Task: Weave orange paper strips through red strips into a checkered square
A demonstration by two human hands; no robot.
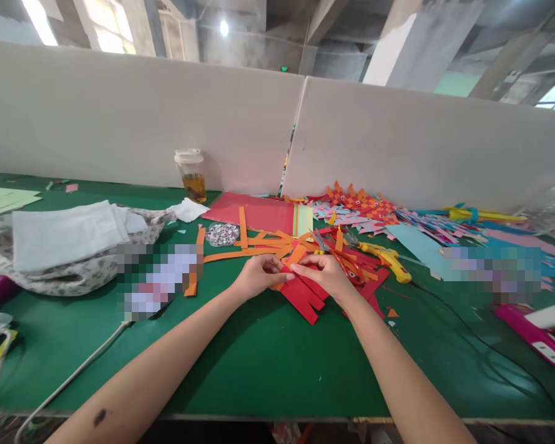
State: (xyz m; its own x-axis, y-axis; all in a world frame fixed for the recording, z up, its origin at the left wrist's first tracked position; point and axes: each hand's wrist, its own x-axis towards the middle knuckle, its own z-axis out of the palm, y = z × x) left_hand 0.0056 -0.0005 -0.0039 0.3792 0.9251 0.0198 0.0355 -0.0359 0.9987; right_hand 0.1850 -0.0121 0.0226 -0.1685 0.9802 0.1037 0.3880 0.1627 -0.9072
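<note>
Both hands meet over the middle of the green table, fingers pinched around a woven piece of red and orange paper strips. My left hand (pixel 259 275) grips its left side, thumb pointing inward. On the upper right of the piece, my right hand (pixel 326 275) pinches near an orange strip. The red paper strips (pixel 305 299) fan out toward me below the fingers. Loose orange paper strips (pixel 259 246) lie just beyond the hands. Scissors (pixel 349 266) with red handles rest by my right hand, partly hidden by paper. A yellow glue gun (pixel 388 259) lies to the right.
A bag of googly eyes (pixel 222 234) and red paper sheets (pixel 254 213) lie behind. A lidded cup of tea (pixel 192 176) stands by the partition (pixel 143 117). Finished woven paper fish (pixel 363 203) pile up at back right. A patterned cloth bag (pixel 74 277) is left; magenta power strip (pixel 536 336) right.
</note>
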